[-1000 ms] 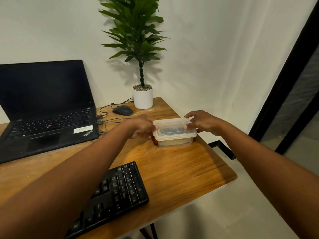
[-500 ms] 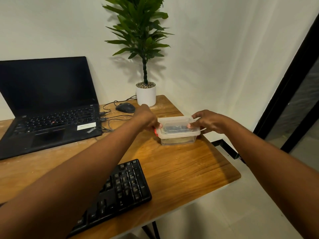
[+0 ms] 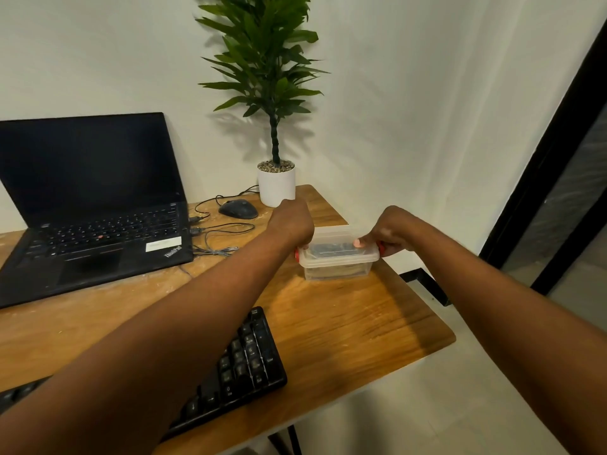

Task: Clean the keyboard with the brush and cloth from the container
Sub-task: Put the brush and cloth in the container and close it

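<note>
A clear plastic container with its lid on stands on the wooden desk close to the right edge, toward the far right corner. The left hand is curled over the container's left end, fingers bent down around the rim beside a small red clip. The right hand grips the right end, its thumb pressed flat on the lid's top and its fingers wrapped under the rim, where another red tab shows. The container sits between the two hands, held at both ends; something dark lies inside, too blurred to name. The black keyboard lies along the near edge, partly hidden under the left forearm. An open laptop, a mouse and a potted plant stand along the far edge.
</note>
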`<state>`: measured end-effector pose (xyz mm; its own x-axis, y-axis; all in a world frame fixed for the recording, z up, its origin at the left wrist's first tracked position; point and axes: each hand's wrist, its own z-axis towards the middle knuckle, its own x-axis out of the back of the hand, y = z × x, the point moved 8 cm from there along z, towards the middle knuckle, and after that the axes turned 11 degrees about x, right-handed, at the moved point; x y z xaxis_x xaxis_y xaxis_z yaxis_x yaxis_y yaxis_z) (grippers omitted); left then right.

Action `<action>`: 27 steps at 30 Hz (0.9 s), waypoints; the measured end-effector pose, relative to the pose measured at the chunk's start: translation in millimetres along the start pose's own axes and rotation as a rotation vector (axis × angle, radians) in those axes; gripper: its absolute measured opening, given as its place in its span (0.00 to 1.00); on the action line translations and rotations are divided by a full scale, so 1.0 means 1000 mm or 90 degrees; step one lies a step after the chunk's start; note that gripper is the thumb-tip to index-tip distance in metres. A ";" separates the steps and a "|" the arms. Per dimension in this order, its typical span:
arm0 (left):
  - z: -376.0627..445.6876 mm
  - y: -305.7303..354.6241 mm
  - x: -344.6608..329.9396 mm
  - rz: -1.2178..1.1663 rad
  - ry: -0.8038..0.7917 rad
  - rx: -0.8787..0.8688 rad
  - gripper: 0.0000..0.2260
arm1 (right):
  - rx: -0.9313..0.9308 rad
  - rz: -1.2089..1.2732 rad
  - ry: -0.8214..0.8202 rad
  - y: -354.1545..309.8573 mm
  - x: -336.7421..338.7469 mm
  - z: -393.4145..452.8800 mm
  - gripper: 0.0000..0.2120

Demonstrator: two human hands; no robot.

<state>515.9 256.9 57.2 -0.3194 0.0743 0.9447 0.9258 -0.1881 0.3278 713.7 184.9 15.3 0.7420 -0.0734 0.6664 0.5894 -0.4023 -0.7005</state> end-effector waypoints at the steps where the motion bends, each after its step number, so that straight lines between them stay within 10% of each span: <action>1: 0.000 -0.001 0.001 -0.009 0.004 0.004 0.18 | 0.003 -0.026 0.019 -0.002 0.001 0.001 0.20; 13: -0.009 -0.009 0.005 -0.104 0.029 0.028 0.16 | 0.018 -0.195 0.107 -0.021 0.005 0.000 0.20; 27: 0.013 -0.073 -0.015 -0.420 -0.166 0.230 0.16 | 0.112 -0.105 0.134 -0.050 -0.001 0.025 0.19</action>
<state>455.4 282.6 19.3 -0.8082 0.2944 0.5101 0.5849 0.3000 0.7536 691.9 228.2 43.3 0.5608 -0.2145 0.7997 0.7558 -0.2617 -0.6002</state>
